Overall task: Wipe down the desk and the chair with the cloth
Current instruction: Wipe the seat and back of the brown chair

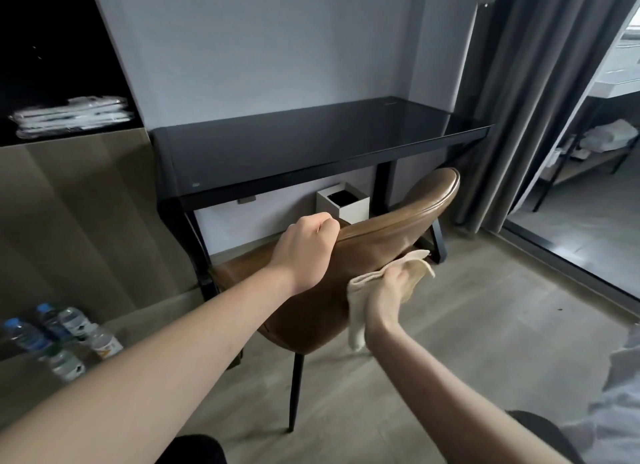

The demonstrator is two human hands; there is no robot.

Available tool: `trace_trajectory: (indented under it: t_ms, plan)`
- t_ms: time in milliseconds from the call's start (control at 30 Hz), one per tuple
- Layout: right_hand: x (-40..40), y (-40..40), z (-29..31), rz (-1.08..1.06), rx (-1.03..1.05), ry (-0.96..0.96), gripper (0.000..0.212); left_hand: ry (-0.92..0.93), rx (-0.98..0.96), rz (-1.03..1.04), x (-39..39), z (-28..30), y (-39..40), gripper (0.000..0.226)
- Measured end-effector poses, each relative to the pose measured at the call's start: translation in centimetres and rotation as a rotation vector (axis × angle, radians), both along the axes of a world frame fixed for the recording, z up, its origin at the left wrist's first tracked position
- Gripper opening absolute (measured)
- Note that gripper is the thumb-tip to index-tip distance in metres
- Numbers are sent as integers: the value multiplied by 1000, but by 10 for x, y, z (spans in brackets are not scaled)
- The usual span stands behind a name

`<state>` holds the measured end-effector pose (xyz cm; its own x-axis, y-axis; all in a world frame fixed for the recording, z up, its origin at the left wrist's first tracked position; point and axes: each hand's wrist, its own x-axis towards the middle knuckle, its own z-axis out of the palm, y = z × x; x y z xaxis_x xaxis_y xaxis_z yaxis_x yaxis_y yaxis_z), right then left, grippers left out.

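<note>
Head view: the left hand (304, 247) is the nearer grip, its fingers curled over the top edge of the chair (381, 242) backrest, clenched on that edge. The right hand (391, 292) grasps the cloth (360, 290) and holds it against the rear face of the backrest, lower down and to the right of the left hand. The cloth is cream-coloured and soft, bunched in the palm, with one end hanging down past the wrist and another corner sticking out beyond the fingers.

The chair is upholstered in smooth brown leather-like material with a stitched seam along the curved backrest rim, and stands on thin dark legs on the pale wood-look floor. Its seat points toward the worktop (311, 141), a dark glossy desk top on a black frame set against a grey wall.

Under the worktop, on the floor by the wall, sits a small white square bin (353, 205) with a dark inside; what it holds cannot be told. To the left, on a low ledge, stands a cluster of plastic water bottles (59, 335) with blue caps. Above them, a dark shelf recess holds a stack of flat wrapped packets (72, 117).
</note>
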<state>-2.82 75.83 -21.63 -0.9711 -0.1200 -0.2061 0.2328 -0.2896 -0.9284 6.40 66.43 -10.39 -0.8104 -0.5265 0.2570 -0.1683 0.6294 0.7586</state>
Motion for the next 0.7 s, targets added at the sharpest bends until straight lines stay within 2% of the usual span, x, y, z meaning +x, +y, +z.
trace_trajectory:
  t_ms: [133,267,400,500,600,700]
  plan:
    - [56,-3,2,108,3,80,80,-7,3,14,1,4,3,45]
    - [68,-2,3,112,-28,180,72,-24,15,9,2,4,5,54]
    - [52,1,-3,35,88,300,68,-18,12,-7,1,0,3,49]
    - [33,-1,-8,-37,101,385,69,-11,21,-7,-3,-3,-2,52]
    - [17,-4,-10,-73,32,381,72,-4,11,-15,-8,-4,-2,46]
    - [-17,-5,-7,-152,-91,320,66,-1,-8,-11,-14,-3,0,43]
